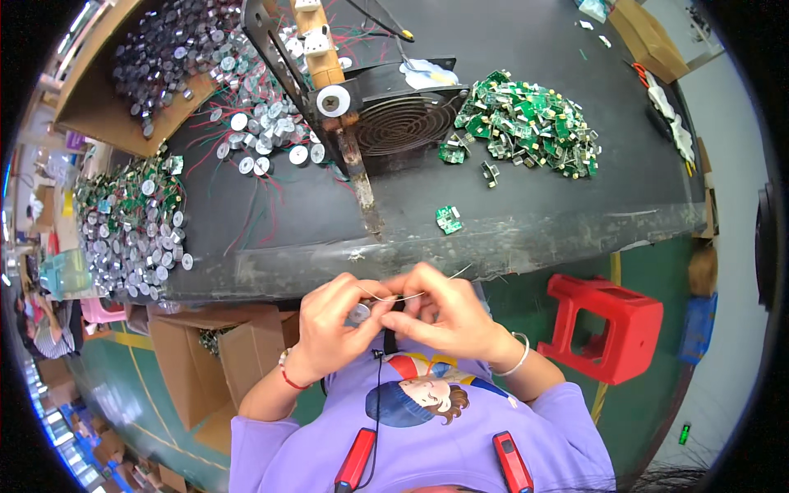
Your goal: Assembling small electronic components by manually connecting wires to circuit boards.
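Just in front of the bench edge, both my hands are raised close together, fingers pinched. My left hand is closed on a small round silver part, which looks like the disc-shaped pieces heaped on the bench. A thin silvery wire runs across both hands, and my right hand pinches it between thumb and fingers. What else lies between the fingertips is hidden. Above the hands, a soldering iron with a wooden handle slants down from a black bracket. One loose green circuit board lies near the edge.
Behind the iron stands a black fan. Green circuit boards are piled on the right; silver discs with red and green wires lie left, beside a cardboard box. Finished-looking board-and-disc pieces heap farther left. A red stool stands right.
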Available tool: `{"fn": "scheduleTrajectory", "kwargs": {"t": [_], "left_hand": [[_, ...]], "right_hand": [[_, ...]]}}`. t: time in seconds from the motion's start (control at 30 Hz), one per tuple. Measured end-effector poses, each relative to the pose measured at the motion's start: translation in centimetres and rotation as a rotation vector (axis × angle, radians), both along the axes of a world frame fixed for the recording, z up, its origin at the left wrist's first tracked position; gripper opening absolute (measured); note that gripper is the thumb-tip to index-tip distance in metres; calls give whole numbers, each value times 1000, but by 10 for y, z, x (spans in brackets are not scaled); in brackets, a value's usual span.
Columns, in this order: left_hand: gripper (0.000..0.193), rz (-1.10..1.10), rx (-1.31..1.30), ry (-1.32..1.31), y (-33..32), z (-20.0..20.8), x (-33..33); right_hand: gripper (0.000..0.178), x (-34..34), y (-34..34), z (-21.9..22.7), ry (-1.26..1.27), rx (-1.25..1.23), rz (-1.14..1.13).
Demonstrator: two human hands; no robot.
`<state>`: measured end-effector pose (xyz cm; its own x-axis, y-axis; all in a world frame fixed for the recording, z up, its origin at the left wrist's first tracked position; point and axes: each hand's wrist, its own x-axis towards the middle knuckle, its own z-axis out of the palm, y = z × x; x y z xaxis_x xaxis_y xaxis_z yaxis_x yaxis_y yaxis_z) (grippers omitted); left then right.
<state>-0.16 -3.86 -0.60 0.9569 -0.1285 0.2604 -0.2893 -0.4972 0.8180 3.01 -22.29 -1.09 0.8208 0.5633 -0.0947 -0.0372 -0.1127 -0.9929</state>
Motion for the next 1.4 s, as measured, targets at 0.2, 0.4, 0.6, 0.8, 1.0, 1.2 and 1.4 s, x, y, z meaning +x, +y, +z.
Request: {"fn": "scheduleTrajectory", "kwargs": {"t": [0.2,0.4,0.6,0.8,1.0,1.2,1.4], "left_hand": [[9,-100,-401,626,24,7,-8],[5,-103,-325,579,17,24,-2],[4,306,-27,60,37,-9,31],[4,157,-390,394,23,-19,14],[4,140,-535,394,22,-21,14],[4,144,-676,481,16,-17,17],[6,139,-635,551,12,-6,16]], "right_hand": [[30,0,-15,0,-53,46,-42],[23,16,-11,2,-477,-124,-199],[21,50,-19,-20,-818,-634,-364],[21,24,-7,-20,-765,-319,-114],[21,29,-11,-16,-568,-223,-171],[18,32,-15,-15,-504,-65,-202],[20,19,-5,-13,-621,-45,-237]]}}
